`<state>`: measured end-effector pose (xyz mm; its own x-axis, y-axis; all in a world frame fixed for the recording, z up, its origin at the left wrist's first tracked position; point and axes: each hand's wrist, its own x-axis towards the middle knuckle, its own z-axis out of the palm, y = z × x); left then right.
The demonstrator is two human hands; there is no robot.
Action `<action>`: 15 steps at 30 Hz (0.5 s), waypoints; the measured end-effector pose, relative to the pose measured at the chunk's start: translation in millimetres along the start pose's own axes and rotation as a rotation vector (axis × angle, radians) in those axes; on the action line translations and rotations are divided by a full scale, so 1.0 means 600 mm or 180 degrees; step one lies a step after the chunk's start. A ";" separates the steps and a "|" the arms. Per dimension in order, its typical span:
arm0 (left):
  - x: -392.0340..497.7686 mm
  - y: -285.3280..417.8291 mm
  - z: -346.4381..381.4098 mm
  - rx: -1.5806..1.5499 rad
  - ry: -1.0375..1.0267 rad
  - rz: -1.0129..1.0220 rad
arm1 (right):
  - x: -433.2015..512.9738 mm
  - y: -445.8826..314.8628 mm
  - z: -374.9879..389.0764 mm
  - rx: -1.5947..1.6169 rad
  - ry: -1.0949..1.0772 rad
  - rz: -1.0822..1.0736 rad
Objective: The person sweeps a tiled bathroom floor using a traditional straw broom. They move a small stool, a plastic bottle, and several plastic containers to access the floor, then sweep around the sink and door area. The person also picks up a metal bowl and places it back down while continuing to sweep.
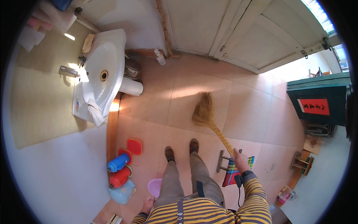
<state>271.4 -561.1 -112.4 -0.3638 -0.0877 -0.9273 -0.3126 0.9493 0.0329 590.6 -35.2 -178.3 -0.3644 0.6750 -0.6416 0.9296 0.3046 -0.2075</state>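
My right hand (240,160) grips the upper end of a straw broom's handle (221,136), which is bound in yellowish cord. The broom's bristle head (204,109) is out ahead of my feet, over the pinkish floor tiles, on the edge of a bright strip of sunlight. Below that hand stands a folding stool with a plaid cloth seat (232,173), partly covered by my forearm. My left hand (147,205) hangs low beside my left thigh. Its fingers look curled, but whether anything is in them is hidden. A pink plastic basin (154,187) shows just past it.
A white pedestal washbasin (119,56) juts from the left wall. Below it stand a blue thermos flask (119,163), a red thermos flask (120,177) and a light blue bucket (122,191). A white bottle (160,57) stands near the door (195,25). A dark green cabinet (316,92) is at right.
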 end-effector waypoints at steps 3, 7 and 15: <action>0.018 -0.030 0.015 0.0355 -0.0077 0.0299 | -0.011 -0.035 -0.014 0.0447 -0.0102 0.0089; 0.024 -0.039 0.021 0.0143 -0.0297 0.0322 | 0.118 -0.132 0.009 0.1017 0.0106 -0.0784; -0.068 0.074 -0.003 0.0936 0.0131 0.0078 | 0.387 -0.289 0.069 0.0912 0.0839 -0.0898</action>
<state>270.9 -516.1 -72.7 -0.4053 -0.0702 -0.9115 -0.0378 0.9975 -0.0600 346.9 41.1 -321.9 -0.5719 0.7512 -0.3295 0.7567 0.3280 -0.5656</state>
